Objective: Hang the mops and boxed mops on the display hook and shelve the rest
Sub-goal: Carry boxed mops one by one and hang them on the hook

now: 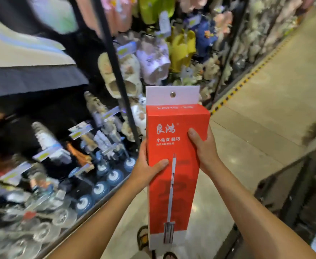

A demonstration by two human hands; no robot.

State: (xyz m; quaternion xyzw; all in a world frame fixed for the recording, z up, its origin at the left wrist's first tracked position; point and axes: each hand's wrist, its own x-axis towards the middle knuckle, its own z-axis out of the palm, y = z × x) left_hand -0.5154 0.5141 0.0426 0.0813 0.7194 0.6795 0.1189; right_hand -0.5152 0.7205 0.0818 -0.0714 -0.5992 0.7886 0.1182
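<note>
Head view: red box (174, 165) upright in mid-aisle, white hang tab (172, 95) on top. Left hand (146, 169) grips its left edge, right hand (203, 148) its right edge. Slipper racks (134, 71) left; floor (265, 109) right.

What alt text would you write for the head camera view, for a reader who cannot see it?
Two hands hold a tall red mop box upright in a shop, left hand on its left edge, right hand on its right. A white hang tab tops it; slippers hang behind.
</note>
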